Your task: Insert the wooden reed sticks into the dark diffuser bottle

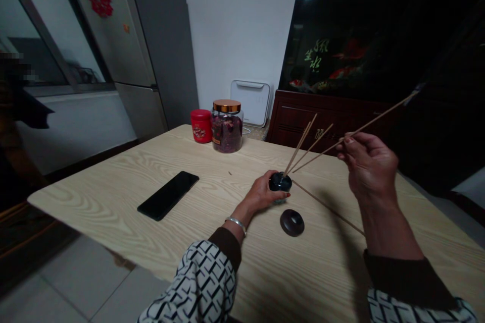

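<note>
My left hand (262,191) wraps round a small dark glass bottle (280,181) on the table, fingers on its near and far sides. Several thin brown reed sticks (302,145) lean out of the bottle's top. My right hand (369,161), raised at the right, pinches one long thin stick (382,115) between thumb and fingers. Its lower end points at the bottle's mouth, apparently just clear of it; something pale and blurred is at its upper end. A dark round ring-shaped cap (288,222) lies in front of the bottle. Another stick (329,205) lies on the tabletop.
A black phone (168,195) lies on the wooden table (212,171) at the left. At the back edge stand a red canister (201,126) and a glass jar (226,128) with a copper-coloured lid. Behind are a fridge (166,55) and a fish tank (348,45).
</note>
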`<control>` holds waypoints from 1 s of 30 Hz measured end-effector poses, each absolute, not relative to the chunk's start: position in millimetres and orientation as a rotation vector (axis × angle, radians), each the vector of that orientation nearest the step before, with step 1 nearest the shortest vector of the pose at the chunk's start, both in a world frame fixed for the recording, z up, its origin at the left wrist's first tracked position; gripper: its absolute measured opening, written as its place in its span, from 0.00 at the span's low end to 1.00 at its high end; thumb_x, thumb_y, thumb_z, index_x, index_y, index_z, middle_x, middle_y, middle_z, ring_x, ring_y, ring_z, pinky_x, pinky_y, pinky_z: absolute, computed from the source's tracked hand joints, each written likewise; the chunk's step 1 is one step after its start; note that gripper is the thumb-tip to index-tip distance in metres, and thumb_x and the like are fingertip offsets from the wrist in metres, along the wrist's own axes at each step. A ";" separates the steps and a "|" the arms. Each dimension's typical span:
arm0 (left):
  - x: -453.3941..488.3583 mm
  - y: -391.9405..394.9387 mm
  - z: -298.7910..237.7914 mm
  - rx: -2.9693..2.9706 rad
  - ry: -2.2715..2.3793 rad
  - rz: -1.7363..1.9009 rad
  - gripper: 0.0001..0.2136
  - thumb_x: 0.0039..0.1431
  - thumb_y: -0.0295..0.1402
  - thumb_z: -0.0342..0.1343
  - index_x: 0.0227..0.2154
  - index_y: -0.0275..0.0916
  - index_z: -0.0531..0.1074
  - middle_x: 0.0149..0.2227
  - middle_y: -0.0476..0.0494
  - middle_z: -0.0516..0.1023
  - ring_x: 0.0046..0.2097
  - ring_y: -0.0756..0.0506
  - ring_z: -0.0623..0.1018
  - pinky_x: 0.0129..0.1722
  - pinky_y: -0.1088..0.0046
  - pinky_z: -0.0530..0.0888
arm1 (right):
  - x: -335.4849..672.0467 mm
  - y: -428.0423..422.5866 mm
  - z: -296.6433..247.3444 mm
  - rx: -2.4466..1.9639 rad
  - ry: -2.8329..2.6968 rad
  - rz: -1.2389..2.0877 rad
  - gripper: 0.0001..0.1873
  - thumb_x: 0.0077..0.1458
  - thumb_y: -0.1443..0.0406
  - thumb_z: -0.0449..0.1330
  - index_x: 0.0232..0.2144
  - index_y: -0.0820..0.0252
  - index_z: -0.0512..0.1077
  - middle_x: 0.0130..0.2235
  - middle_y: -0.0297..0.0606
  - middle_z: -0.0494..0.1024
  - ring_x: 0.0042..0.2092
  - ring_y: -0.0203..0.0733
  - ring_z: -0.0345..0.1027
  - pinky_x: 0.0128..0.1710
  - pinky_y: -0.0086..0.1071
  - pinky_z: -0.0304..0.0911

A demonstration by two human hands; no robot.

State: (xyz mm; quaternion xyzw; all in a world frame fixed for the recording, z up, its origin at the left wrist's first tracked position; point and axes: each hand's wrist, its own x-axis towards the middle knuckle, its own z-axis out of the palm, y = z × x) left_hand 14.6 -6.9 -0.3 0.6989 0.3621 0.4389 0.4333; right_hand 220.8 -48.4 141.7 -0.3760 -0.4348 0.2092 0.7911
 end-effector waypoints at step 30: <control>14.6 -4.1 -6.4 1.751 0.879 1.127 0.33 0.42 0.41 0.72 0.52 0.38 0.71 0.45 0.38 0.77 0.47 0.39 0.77 0.51 0.56 0.74 | 279.1 -16.5 60.1 -2.197 -2.192 0.279 0.04 0.47 0.64 0.63 0.29 0.56 0.77 0.36 0.41 0.80 0.36 0.43 0.71 0.32 0.32 0.58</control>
